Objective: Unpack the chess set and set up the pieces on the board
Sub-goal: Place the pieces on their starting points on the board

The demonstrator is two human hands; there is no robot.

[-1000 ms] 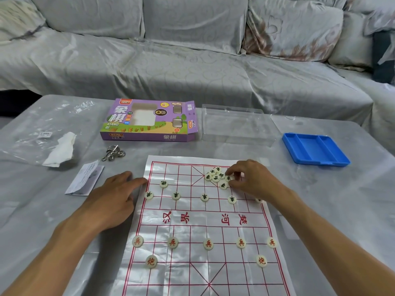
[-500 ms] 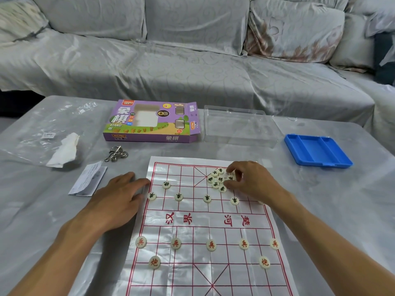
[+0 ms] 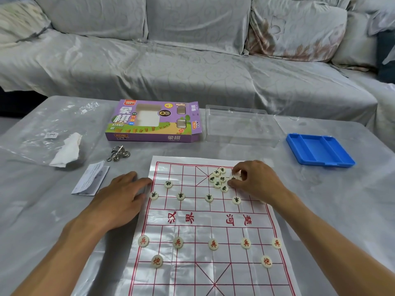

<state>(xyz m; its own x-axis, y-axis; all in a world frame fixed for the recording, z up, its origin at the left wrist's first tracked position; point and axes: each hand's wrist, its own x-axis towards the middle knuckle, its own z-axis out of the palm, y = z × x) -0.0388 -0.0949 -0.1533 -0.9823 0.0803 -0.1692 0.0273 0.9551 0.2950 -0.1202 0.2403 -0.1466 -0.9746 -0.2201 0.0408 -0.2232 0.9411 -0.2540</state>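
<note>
Nearest, five red-lettered cream soldier discs (image 3: 213, 244) and two red cannons (image 3: 157, 261) stand placed on the glossy red-lined paper board (image 3: 205, 227), with black soldiers (image 3: 180, 196) ranked across the river. The left hand (image 3: 115, 201) stays flat with relaxed fingers, pinning the board's left edge, while the right hand (image 3: 254, 181) has curled tighter over the heap of unsorted black discs (image 3: 220, 180), apparently pinching one, so another piece seems about to leave it. Farther off lie the purple box (image 3: 154, 121) and the blue plastic tray (image 3: 319, 150).

R hand (image 3: 255, 180) pinches piece (image 3: 235, 178) in black pile; L hand (image 3: 116, 199) flat, holding board (image 3: 213, 229) edge.
</note>
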